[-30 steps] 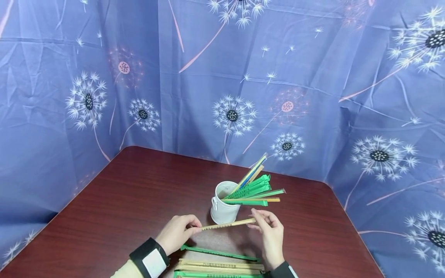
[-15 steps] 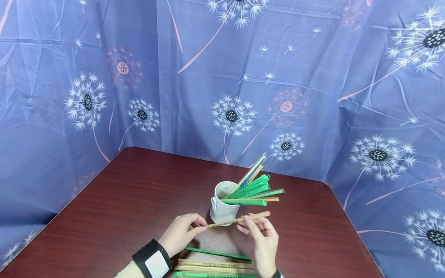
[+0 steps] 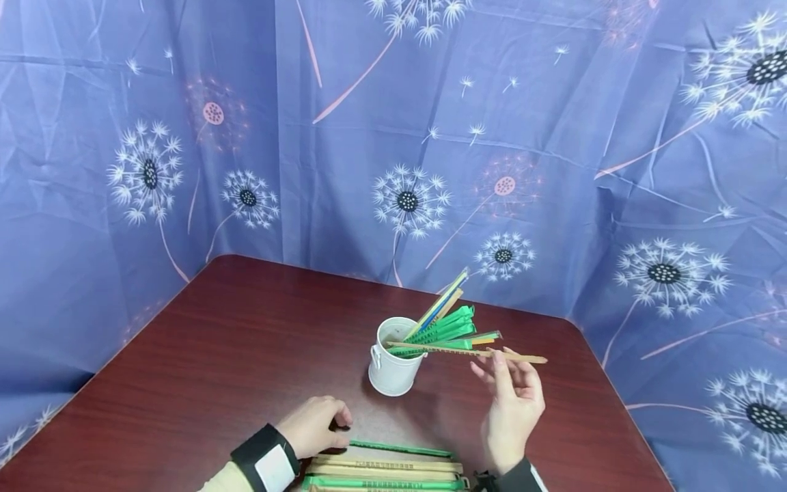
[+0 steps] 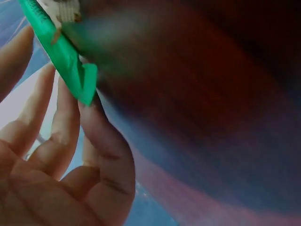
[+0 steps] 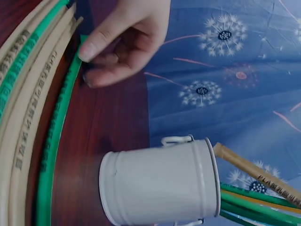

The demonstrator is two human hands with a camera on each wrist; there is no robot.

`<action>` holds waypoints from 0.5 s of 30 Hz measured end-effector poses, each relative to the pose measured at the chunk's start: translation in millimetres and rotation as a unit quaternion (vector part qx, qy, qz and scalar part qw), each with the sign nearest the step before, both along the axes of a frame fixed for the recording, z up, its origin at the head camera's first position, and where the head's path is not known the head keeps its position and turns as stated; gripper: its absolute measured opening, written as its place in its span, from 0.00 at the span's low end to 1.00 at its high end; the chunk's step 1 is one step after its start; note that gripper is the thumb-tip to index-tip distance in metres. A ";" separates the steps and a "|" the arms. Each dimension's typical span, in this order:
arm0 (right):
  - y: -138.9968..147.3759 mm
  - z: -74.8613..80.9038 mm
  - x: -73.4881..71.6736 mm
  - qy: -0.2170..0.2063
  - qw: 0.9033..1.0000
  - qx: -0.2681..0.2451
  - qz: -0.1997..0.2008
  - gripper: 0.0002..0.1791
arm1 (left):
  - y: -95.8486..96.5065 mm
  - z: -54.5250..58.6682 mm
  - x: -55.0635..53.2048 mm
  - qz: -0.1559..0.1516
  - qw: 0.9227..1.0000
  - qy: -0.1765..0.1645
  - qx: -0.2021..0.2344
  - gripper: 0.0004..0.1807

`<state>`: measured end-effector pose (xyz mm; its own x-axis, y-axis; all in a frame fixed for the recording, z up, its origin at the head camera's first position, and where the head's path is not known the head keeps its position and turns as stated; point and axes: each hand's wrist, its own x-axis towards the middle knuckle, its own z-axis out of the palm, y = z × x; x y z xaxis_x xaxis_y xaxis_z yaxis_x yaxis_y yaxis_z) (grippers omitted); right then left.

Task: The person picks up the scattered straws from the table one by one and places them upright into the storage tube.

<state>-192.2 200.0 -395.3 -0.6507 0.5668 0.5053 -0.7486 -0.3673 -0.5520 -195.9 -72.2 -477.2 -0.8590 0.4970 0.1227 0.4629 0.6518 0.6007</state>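
Note:
My right hand (image 3: 513, 410) pinches a tan paper-wrapped straw (image 3: 455, 350) with dark print, held out over the white bucket's mouth. In the right wrist view this tan straw's end (image 5: 228, 154) is right at the rim of the white bucket (image 5: 160, 183). Low at the front, my left hand (image 3: 316, 425) has thumb and forefinger parted at the left end of a green wrapped straw (image 3: 399, 448). From the left wrist, the folded end of the green wrapper (image 4: 75, 70) overlaps the fingertips (image 4: 91, 101).
Several wrapped straws, green (image 3: 445, 328) and yellow ones among them, lean to the right in the bucket. More tan straws (image 3: 381, 467) lie in a row at the table's front, beside a green one (image 3: 393, 484). A blue dandelion-print curtain (image 3: 332, 171) surrounds the dark red table (image 3: 246, 328).
The tan straw, held by both hands earlier, is now in the right hand alone and has moved right and up to the bucket. The left hand let go and dropped toward the green straw.

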 end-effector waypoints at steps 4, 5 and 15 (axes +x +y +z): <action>4.2 -2.4 -3.7 -0.008 1.000 0.012 -0.025 0.05 | -2.2 0.5 -0.3 0.001 1.000 0.003 -0.018 0.10; 4.5 -3.9 -4.6 -0.018 0.999 0.018 -0.031 0.04 | -2.5 0.4 -0.1 0.001 1.000 0.002 -0.020 0.09; -9.3 -17.2 -16.7 -0.216 0.962 0.149 -0.079 0.08 | -3.8 -1.2 1.9 0.000 1.000 0.003 -0.031 0.09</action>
<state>-208.9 190.7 -412.5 -0.7543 0.5473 0.3626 -0.4592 -0.0450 -0.8872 -194.0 -76.1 -478.4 -0.8581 0.5040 0.0977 0.4669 0.6870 0.5568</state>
